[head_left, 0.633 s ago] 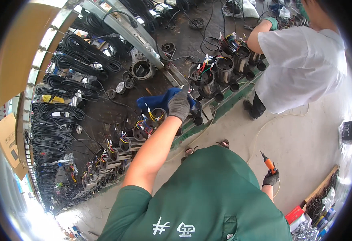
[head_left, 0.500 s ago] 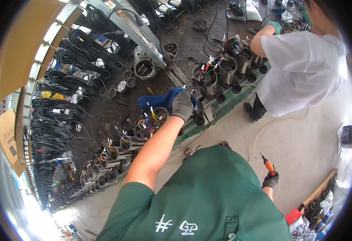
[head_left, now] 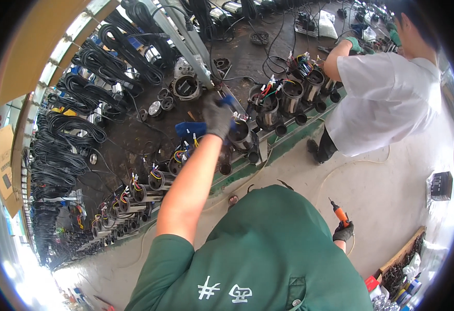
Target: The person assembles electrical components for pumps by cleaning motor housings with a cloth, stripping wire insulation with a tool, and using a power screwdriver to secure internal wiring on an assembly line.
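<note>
My left hand, in a grey glove, is over the bench beside an upright metal motor housing with wires at its top. It appears closed on a blue cloth, whose parts show on both sides of the glove; motion blurs the fingers. Low on the right, my right hand, in a dark glove, grips an orange electric screwdriver with its bit pointing up and away from me. The screwdriver is above the floor, apart from the bench.
Several metal housings with coloured wires line the bench edge. Coiled black cables hang on the left. A metal post rises from the bench. A person in a white shirt works at the right. A pale hose crosses the floor.
My left hand has moved left and slightly away from me, with the blue cloth shifting and the wired housing beneath now uncovered. My right hand still holds the screwdriver.
</note>
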Demonstrator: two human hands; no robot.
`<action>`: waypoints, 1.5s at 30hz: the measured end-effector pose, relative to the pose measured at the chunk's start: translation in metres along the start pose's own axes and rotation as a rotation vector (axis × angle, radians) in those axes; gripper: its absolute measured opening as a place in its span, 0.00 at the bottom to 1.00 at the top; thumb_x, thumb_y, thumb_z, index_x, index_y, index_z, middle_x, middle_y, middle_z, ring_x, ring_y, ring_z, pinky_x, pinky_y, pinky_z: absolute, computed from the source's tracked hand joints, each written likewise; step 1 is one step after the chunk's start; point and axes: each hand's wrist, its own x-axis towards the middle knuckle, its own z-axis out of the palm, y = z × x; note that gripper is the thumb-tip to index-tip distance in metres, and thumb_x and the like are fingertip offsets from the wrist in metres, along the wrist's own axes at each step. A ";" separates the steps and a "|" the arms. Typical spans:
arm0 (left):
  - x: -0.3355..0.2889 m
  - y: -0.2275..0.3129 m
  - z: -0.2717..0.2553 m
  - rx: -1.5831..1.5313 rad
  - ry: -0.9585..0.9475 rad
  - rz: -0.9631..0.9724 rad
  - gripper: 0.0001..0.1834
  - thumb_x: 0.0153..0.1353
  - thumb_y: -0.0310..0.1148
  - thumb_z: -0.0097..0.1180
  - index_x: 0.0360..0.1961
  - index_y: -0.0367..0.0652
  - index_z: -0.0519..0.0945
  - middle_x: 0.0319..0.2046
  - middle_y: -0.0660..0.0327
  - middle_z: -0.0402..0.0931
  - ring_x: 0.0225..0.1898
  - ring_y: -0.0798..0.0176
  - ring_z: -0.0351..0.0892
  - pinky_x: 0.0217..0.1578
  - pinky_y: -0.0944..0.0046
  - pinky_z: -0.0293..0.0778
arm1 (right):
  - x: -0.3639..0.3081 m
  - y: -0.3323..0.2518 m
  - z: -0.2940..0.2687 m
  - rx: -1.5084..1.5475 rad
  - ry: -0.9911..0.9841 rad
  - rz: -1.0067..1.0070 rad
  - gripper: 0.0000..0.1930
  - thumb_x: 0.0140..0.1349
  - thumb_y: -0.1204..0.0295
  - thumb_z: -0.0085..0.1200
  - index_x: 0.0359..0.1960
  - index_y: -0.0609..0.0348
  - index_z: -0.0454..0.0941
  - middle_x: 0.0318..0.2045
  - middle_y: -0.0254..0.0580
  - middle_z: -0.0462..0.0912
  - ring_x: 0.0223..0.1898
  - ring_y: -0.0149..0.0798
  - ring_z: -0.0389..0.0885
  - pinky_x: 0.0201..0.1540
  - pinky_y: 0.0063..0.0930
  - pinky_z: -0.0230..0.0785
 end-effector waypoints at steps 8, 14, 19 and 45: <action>0.074 -0.026 -0.040 -0.155 0.190 0.025 0.29 0.54 0.21 0.59 0.61 0.35 0.75 0.55 0.47 0.79 0.56 0.49 0.79 0.59 0.58 0.73 | 0.029 0.018 -0.025 0.109 0.010 -0.003 0.15 0.63 0.53 0.57 0.34 0.51 0.79 0.23 0.32 0.77 0.21 0.30 0.74 0.25 0.18 0.67; -0.005 0.010 -0.036 -0.718 -0.251 -0.417 0.23 0.55 0.27 0.65 0.54 0.36 0.80 0.46 0.55 0.83 0.43 0.57 0.80 0.45 0.60 0.77 | -0.021 0.009 -0.012 0.048 0.069 0.016 0.16 0.64 0.50 0.53 0.32 0.48 0.79 0.19 0.28 0.75 0.17 0.26 0.70 0.19 0.18 0.57; -0.079 0.025 -0.016 0.776 -0.774 0.247 0.28 0.67 0.42 0.52 0.67 0.47 0.71 0.64 0.51 0.72 0.63 0.47 0.71 0.61 0.46 0.68 | -0.018 0.011 -0.012 0.037 0.097 0.052 0.16 0.65 0.50 0.52 0.32 0.47 0.81 0.18 0.27 0.74 0.16 0.26 0.68 0.17 0.18 0.55; -0.094 0.002 -0.017 0.620 -0.489 0.288 0.11 0.53 0.38 0.67 0.37 0.51 0.86 0.36 0.55 0.85 0.44 0.50 0.82 0.50 0.47 0.68 | 0.043 0.025 0.000 0.131 0.008 0.027 0.14 0.64 0.55 0.56 0.33 0.53 0.76 0.22 0.34 0.76 0.21 0.33 0.75 0.26 0.20 0.69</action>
